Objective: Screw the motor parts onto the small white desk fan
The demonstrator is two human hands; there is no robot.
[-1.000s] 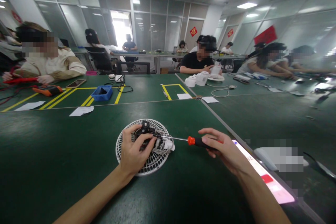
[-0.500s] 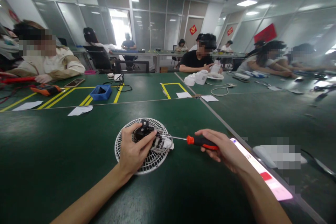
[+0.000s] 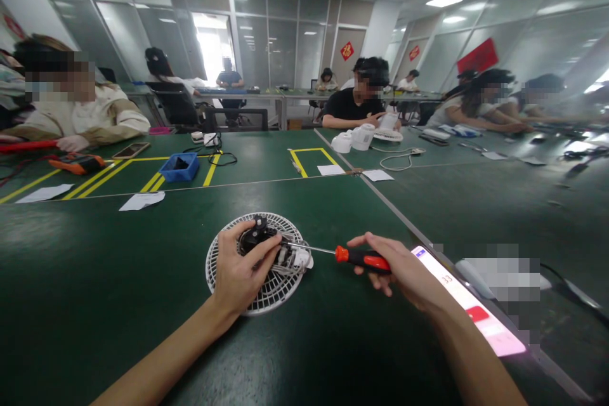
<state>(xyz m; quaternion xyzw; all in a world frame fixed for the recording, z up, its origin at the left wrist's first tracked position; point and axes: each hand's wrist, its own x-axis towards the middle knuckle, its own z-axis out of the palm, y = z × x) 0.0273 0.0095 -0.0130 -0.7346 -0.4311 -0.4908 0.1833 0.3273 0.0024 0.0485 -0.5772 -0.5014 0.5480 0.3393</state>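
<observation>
A round white fan grille (image 3: pixel 278 297) lies on the green table before me, with a black motor assembly (image 3: pixel 253 238) and white wiring on top of it. My left hand (image 3: pixel 240 273) grips the black motor between thumb and fingers, holding it against the grille. To the right, my right hand (image 3: pixel 392 266) is closed on the black and red handle of a screwdriver (image 3: pixel 364 259). Its metal shaft points left, and the tip meets the motor assembly close to my left fingertips. Exactly what the tip touches is too small to make out.
A lit phone (image 3: pixel 469 301) lies by my right forearm, near a blurred white object (image 3: pixel 499 276). Farther off are a blue bin (image 3: pixel 179 167), paper slips, an orange meter (image 3: pixel 80 163) and white housings (image 3: pixel 362 137). Several people sit at the tables around.
My right fingers have shifted on the screwdriver, and its handle looks turned, with more of the red side showing. My left hand keeps its grip on the motor. The view has moved slightly.
</observation>
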